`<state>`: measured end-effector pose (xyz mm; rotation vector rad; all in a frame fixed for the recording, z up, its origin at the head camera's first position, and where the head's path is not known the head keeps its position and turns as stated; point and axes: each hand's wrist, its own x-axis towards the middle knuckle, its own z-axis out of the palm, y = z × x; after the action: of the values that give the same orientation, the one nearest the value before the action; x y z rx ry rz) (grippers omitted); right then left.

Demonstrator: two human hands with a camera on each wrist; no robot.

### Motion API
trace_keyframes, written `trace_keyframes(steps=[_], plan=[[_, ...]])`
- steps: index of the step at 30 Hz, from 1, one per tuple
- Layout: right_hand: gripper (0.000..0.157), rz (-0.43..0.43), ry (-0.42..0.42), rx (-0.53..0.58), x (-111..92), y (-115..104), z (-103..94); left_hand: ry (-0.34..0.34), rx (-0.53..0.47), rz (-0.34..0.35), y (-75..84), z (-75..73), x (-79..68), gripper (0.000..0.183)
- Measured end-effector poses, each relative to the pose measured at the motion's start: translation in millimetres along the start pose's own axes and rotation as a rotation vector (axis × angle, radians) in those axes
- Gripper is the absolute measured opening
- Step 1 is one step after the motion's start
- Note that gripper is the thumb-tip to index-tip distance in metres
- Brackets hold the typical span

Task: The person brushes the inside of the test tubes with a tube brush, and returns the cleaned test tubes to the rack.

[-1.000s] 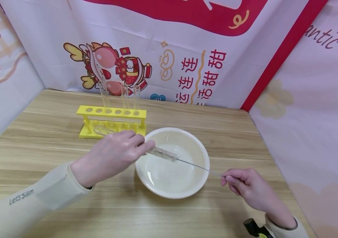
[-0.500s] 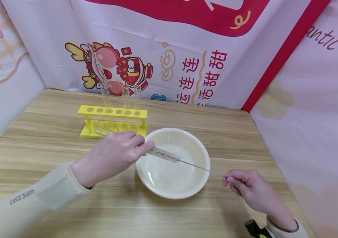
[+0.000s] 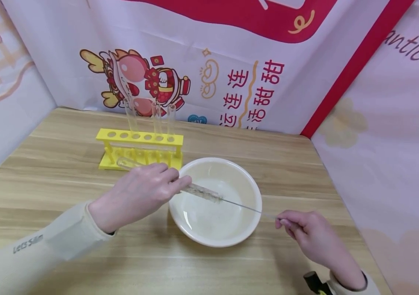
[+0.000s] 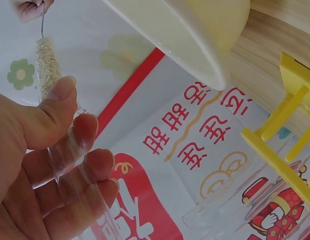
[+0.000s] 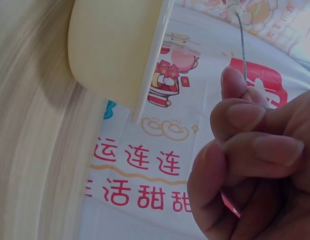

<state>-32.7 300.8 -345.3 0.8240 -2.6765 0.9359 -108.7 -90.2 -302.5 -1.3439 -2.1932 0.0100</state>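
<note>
My left hand (image 3: 141, 196) grips a clear test tube (image 3: 192, 188) with thumb and fingers, holding it slanted over the white bowl (image 3: 180, 229). The tube's rounded end sticks out behind the hand, in front of the rack. Pale bristles of a test tube brush (image 4: 46, 60) fill the tube toward its mouth, and a few tips show at the opening. My right hand (image 3: 309, 233), to the right of the bowl, pinches the brush's thin twisted wire (image 3: 242, 205) between thumb and curled fingers. In the right wrist view that wire (image 5: 243, 47) runs up from the fingertips toward the tube.
Behind the left hand stands a yellow test tube rack (image 3: 139, 137) with 3 upright clear tubes (image 3: 158, 119) and several vacant holes. The wooden table (image 3: 268, 164) meets printed cloth (image 3: 209, 32) at the back and sides. A black device (image 3: 313, 280) sits at the right wrist.
Bristle tips show a little more at the tube's mouth than a second ago. Both hands keep their holds and nearly the same places; the head view has shifted slightly.
</note>
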Motion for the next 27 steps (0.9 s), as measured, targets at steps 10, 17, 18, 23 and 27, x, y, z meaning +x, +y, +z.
trace_keyframes(steps=[10, 17, 18, 23, 27], plan=[[0.033, -0.084, 0.125, -0.208, 2.8, -2.7, 8.8, -0.055, -0.074, -0.034, 0.6, 2.6, -4.4, 0.037], [0.014, -0.218, 0.213, -0.212, 6.1, 1.6, 13.9, -0.025, -0.086, -0.045, 3.8, 6.8, -7.0, 0.035], [0.023, -0.222, 0.223, -0.209, 6.7, 1.6, 14.3, -0.017, -0.087, -0.048, 3.9, 7.1, -6.9, 0.035], [0.045, -0.225, 0.256, -0.255, 10.0, -2.2, 13.2, 0.0, -0.071, -0.048, 4.5, 7.9, -4.6, 0.033], [0.046, -0.226, 0.263, -0.308, 12.0, -5.5, 11.8, -0.005, -0.064, -0.052, 5.3, 7.8, -2.9, 0.033]])
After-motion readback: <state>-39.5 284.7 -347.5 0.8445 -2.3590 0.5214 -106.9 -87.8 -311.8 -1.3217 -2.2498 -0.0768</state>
